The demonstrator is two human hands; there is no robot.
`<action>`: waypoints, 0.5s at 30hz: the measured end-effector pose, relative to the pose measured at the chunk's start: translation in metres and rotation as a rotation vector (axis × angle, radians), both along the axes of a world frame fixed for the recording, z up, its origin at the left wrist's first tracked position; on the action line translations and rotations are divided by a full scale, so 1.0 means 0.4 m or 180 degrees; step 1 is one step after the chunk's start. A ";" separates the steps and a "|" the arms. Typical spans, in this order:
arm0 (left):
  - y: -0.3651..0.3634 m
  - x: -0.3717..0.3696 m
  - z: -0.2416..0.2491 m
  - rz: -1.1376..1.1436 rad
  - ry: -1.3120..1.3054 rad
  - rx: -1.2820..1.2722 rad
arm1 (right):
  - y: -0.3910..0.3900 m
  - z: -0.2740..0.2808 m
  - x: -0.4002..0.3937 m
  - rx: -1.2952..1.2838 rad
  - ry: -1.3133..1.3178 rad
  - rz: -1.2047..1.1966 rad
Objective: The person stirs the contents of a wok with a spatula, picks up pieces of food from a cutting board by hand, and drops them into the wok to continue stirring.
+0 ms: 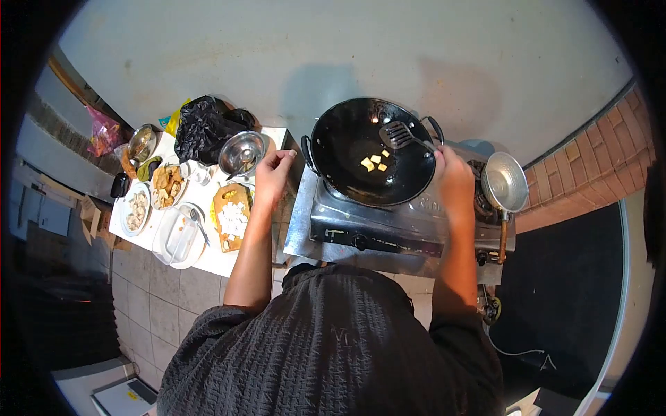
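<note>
My right hand (454,173) is wrapped round the handle of a slotted spatula (397,135), whose head is over the right side of a black wok (347,166). Several small yellowish cubes (374,162) lie together in the wok. Between the wok and a steel bowl (242,152), my left hand (275,172) is raised with its fingers pinched together; whatever they hold, if anything, is hidden. The wok sits on a steel gas stove (409,229). Left of my left forearm, a wooden cutting board (225,242) bears white chopped pieces (233,218).
A dented metal saucepan (504,182) stands on the stove's right burner, its handle pointing towards me. On the white table (196,265) are a clear plastic container (175,236), a plate of brown chunks (166,186), a plate of pale pieces (137,208) and a black plastic bag (201,128).
</note>
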State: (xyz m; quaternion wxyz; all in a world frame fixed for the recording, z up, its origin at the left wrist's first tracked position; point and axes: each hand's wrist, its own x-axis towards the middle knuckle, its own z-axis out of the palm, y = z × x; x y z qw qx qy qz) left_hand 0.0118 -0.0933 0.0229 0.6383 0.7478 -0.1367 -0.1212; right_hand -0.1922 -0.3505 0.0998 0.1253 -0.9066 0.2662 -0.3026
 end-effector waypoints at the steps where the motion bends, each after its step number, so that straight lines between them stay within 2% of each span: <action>1: 0.000 -0.003 0.002 0.0027 0.0006 -0.0069 | -0.008 -0.007 0.002 0.0006 -0.0064 -0.0036; 8: 0.004 -0.008 0.003 0.0077 -0.0058 -0.0112 | -0.026 -0.027 0.013 0.0204 -0.0006 -0.0379; 15: 0.008 -0.015 0.000 0.0065 -0.0004 -0.0168 | -0.020 -0.086 0.003 0.0297 -0.0250 -0.0173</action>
